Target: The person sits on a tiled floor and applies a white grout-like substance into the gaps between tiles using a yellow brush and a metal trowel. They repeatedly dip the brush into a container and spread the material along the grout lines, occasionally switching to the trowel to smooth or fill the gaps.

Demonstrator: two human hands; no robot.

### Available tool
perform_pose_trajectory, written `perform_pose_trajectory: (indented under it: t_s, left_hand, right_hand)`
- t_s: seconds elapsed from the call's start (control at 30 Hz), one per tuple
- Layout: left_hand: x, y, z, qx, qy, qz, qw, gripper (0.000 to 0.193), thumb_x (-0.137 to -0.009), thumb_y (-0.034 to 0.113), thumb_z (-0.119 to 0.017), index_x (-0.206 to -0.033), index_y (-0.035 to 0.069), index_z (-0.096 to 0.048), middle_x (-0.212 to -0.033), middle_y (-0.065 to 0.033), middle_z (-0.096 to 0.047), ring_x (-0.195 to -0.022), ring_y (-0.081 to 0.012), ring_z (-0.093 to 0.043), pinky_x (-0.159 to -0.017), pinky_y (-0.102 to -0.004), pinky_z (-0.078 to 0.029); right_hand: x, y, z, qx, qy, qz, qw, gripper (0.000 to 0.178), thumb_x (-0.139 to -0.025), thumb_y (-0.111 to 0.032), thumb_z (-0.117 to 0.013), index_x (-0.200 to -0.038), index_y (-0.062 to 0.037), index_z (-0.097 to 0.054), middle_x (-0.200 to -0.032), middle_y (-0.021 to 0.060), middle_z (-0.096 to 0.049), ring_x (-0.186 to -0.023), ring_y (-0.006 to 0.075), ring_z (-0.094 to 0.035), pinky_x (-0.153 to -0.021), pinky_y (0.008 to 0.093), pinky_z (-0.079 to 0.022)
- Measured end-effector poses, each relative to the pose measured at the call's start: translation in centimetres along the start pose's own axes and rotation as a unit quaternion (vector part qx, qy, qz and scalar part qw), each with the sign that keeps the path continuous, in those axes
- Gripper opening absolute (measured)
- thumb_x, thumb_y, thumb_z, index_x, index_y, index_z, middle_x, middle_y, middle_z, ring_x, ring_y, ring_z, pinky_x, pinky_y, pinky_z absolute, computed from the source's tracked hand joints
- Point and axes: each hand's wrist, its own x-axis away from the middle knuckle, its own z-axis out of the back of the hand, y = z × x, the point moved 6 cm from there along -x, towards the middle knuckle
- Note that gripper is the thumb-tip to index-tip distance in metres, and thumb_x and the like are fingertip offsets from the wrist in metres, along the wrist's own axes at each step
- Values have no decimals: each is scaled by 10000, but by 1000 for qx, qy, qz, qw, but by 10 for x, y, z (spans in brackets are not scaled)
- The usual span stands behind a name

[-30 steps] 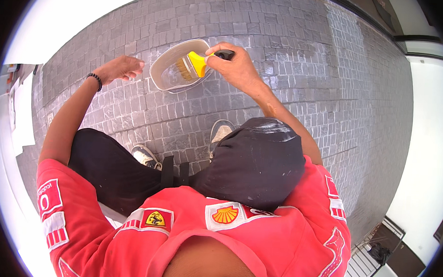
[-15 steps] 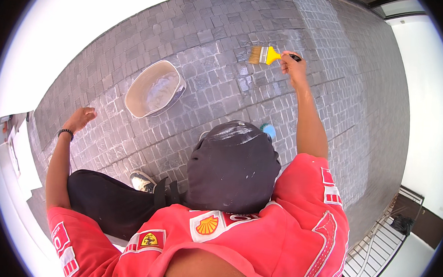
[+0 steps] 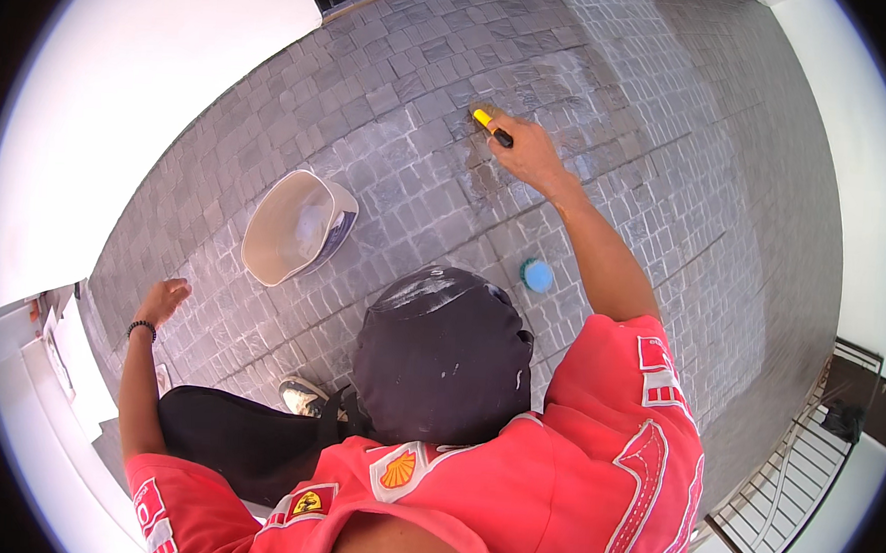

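Head view: right hand [image 3: 530, 153], fingers wrapped round yellow-black brush [image 3: 483, 118], holds it against paving [image 3: 392, 202]. Left hand [image 3: 164, 300], fingers half-curled and empty, is left of beige tub [image 3: 265, 233].

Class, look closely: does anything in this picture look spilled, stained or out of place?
White smears streak the knee of the dark trousers, standing out against the cloth. Wet-looking patches mark the paving by the brush in the right hand, darker than the stones around them. Nothing else stands out.

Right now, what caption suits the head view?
Right hand holds a brush at the paving, a tub between it and the empty left hand.
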Motion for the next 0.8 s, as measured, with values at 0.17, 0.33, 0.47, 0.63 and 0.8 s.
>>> perform_pose_trajectory:
  t_s: [0.17, 0.33, 0.47, 0.63, 0.8]
  left_hand:
    - [0, 3, 4, 0, -5, -9, 1000, 502, -978, 330, -650, -1392, 47, -630, -1206, -160, -717, -1101, -282, -692, -871, -413, -550]
    - [9, -18, 2, -24, 8, -15, 1000, 484, -974, 325, -656, -1377, 58, -641, -1180, -147, -724, -1036, -261, -698, -871, -405, -546]
    - [13, -29, 2, -27, 5, -6, 1000, 498, -978, 328, -652, -1376, 29, -632, -1193, -149, -726, -1040, -266, -705, -903, -408, -545]
    - [21, -26, 6, 11, 33, -6, 999, 477, -979, 319, -670, -1328, -6, -650, -1171, -172, -733, -1043, -237, -700, -885, -376, -535]
    - [26, -19, 4, 8, 25, -2, 1000, 483, -981, 334, -665, -1316, -13, -654, -1139, -154, -733, -968, -222, -687, -860, -372, -535]
  right_hand:
    - [-16, 26, 33, -172, -49, -94, 979, 238, -878, -203, -689, -1083, -95, -744, -717, 51, -668, -615, 148, -618, -576, 300, -472]
    - [-60, 143, 137, -105, 179, -299, 931, 246, -828, -197, -726, -1024, -50, -740, -716, 39, -666, -568, 123, -602, -487, 293, -458]
    - [-88, 183, 146, -243, 276, -300, 880, 288, -782, -211, -729, -941, 29, -743, -751, 113, -705, -590, 181, -661, -557, 336, -515]
    - [-115, 177, 160, 138, 337, -310, 878, 382, -778, -319, -669, -880, 40, -751, -863, 218, -745, -696, 302, -728, -688, 435, -570]
    - [-126, 197, 163, -7, 210, -370, 905, 424, -791, -355, -614, -938, 9, -771, -1004, 257, -750, -936, 419, -731, -826, 506, -563]
